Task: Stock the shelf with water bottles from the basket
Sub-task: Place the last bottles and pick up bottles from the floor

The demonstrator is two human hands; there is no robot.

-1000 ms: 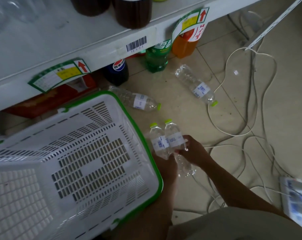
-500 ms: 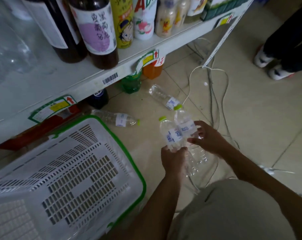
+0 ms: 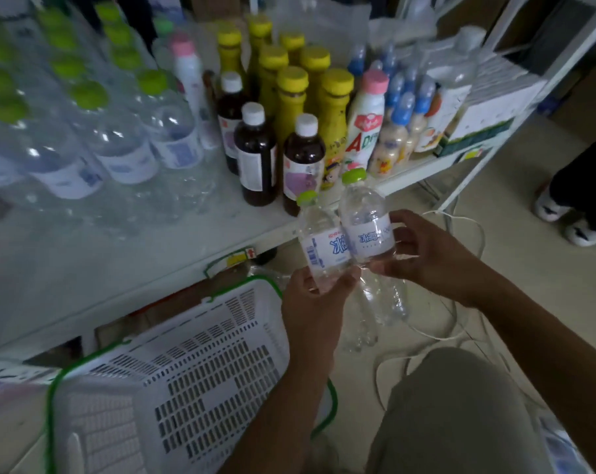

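- Your left hand (image 3: 310, 302) grips a clear plastic water bottle with a lime-green cap and a white-and-blue label (image 3: 324, 249). The fingers curl round its lower body, just under the label.
- Your right hand (image 3: 426, 254) holds a second clear green-capped water bottle (image 3: 368, 227), with the thumb and fingers wrapped round the label band from the right.
- The two bottles sit between your hands, touching side by side, caps up and leaning slightly away from you. The right one rides a bit higher.
- The front edge of the white metal shelf (image 3: 119, 261) is just beyond your fingertips. Both caps overlap it in the head view; I can't tell whether the bottles touch it.
- Forward-left of your left hand, on the shelf, is a block of clear green-capped water bottles (image 3: 125, 138); it's blurred.
- Straight ahead of both hands are dark brown bottles with white caps (image 3: 255, 159), with yellow-capped yellow bottles (image 3: 291, 97) behind them.
- The white slotted plastic basket with a green rim (image 3: 187, 371) is below and left of your left hand, on the floor under the shelf, its slotted panel facing you.
- White cables (image 3: 460, 333) lie on the tiled floor under your right wrist.
- Far right of your right hand are another person's white shoes (image 3: 556, 208).
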